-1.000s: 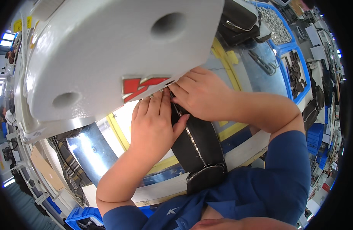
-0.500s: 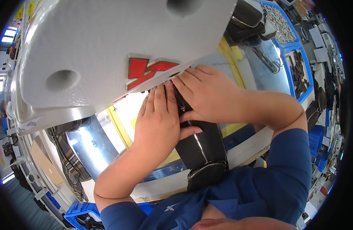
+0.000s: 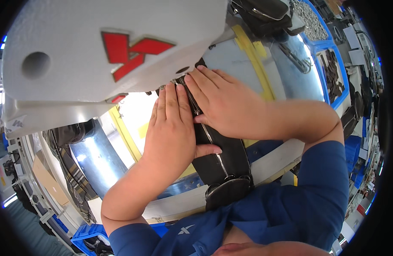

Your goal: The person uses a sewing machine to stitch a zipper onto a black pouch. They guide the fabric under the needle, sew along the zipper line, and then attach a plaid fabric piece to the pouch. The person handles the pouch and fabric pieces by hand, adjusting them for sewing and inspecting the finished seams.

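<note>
A long black fabric piece with a metal zipper (image 3: 233,149) runs from near my chest up under the white sewing machine head (image 3: 162,21). Flat along its left side lies my left hand (image 3: 173,132), fingers stretched out and thumb resting across the zipper. My right hand (image 3: 230,104) presses on the right side, fingers extended toward the machine and thumb by the zipper. Both sets of fingertips reach the machine's lower edge, which hides the needle area. A black zippered pouch end (image 3: 228,192) hangs over the table's front edge.
Black zippered pouches (image 3: 262,17) are piled at the far right, with metal scissors or tongs (image 3: 294,57) nearby. Blue bins (image 3: 345,74) hold metal parts and dark pieces. Yellow tape strips (image 3: 252,59) cross the worktop. Another blue bin (image 3: 83,234) stands low at left.
In the picture the machine head has shifted up and left, as the view moved. My hands and the black piece are slightly farther up and left; both hands still lie flat on it.
</note>
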{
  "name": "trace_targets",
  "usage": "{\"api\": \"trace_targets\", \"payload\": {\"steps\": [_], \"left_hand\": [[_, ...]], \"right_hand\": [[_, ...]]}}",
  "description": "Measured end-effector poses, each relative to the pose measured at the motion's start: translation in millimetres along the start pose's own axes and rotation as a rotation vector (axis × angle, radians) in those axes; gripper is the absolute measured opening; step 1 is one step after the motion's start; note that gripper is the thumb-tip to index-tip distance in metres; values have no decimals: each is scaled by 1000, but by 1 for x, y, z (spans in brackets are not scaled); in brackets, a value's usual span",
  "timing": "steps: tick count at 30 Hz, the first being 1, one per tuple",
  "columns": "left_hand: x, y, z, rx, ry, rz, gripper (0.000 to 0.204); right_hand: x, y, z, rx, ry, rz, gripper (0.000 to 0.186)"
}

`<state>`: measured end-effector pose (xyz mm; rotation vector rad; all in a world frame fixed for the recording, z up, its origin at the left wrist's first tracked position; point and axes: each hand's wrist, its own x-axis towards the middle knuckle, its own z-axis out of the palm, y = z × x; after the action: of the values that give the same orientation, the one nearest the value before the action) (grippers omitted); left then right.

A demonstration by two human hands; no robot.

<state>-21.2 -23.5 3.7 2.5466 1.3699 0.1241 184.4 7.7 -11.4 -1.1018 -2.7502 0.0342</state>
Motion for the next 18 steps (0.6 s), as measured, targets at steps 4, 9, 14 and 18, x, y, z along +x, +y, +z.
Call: {"api": "trace_targets", "payload": {"steps": [4, 9, 14, 18], "left_hand": [[3, -1, 0, 5, 4, 15, 145], [4, -2, 1, 13, 20, 20, 145], [5, -3, 0, 14, 30, 30, 143], [6, -2, -2, 14, 33, 35, 143]], "right_hand": [[0, 2, -2, -22, 12, -12, 79], [1, 6, -2, -35, 36, -42, 76], [3, 7, -2, -31, 33, -46, 74], [4, 8, -4, -25, 21, -41, 74]]}}
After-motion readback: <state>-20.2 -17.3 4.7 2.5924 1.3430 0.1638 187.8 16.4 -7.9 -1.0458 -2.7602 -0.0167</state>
